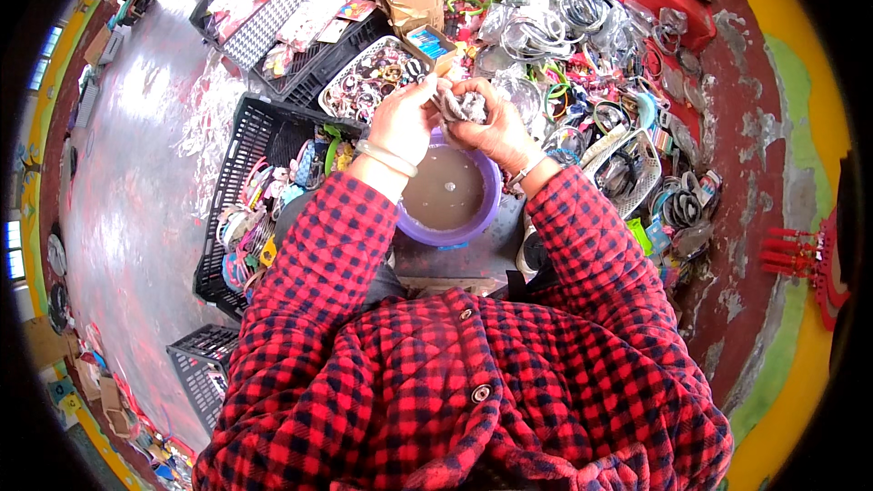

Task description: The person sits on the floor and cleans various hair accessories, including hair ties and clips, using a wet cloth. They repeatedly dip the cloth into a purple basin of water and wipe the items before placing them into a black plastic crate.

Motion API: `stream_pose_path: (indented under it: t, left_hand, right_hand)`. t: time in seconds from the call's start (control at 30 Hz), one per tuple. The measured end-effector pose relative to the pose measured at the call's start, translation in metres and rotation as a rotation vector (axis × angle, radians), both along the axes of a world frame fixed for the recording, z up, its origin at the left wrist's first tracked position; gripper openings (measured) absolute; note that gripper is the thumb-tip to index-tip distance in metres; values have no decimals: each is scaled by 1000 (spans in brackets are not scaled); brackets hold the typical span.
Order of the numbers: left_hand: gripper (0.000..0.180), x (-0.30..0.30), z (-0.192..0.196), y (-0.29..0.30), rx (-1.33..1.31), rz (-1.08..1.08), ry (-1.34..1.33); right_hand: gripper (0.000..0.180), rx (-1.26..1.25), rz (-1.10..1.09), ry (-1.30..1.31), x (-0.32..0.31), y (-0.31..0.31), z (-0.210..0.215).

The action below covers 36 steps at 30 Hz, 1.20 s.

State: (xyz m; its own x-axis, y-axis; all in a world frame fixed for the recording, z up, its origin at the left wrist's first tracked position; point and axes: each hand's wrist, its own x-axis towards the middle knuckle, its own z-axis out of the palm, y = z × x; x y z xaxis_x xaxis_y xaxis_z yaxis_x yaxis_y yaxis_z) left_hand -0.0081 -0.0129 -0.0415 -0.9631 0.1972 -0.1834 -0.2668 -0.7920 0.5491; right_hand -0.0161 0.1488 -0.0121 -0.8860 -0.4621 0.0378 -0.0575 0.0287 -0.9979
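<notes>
My left hand (402, 118) and my right hand (486, 127) meet above a purple basin (473, 227) that holds murky brown water. Both grip a small greyish bundle of hair ties (459, 105) between the fingertips, just past the basin's far rim. A pale bangle sits on my left wrist and a thin band on my right. Red and black checked sleeves cover both forearms.
A black plastic crate (245, 141) with colourful hair accessories stands to the left. A white tray of small rings (377, 73) lies beyond my hands. Piles of bagged headbands (555, 18) spread at the back right, and a white basket (637, 168) sits at the right.
</notes>
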Motion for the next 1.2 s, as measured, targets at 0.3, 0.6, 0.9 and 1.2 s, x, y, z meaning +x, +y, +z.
stream_pose_path:
  t: [0.3,0.6,0.9,1.2]
  left_hand:
    - [23,2,33,-14,182,111,-172]
    - [17,4,35,-2,-188,19,214]
    - [16,10,27,7,-805,-174,388]
    - [16,18,31,20,-799,-262,367]
  right_hand:
    - [32,-220,-78,-169,-6,14,9]
    - [30,-572,-339,-473,-26,33,8]
    - [32,-100,-177,198,-1,27,46]
    - [26,337,-302,756,1,16,34]
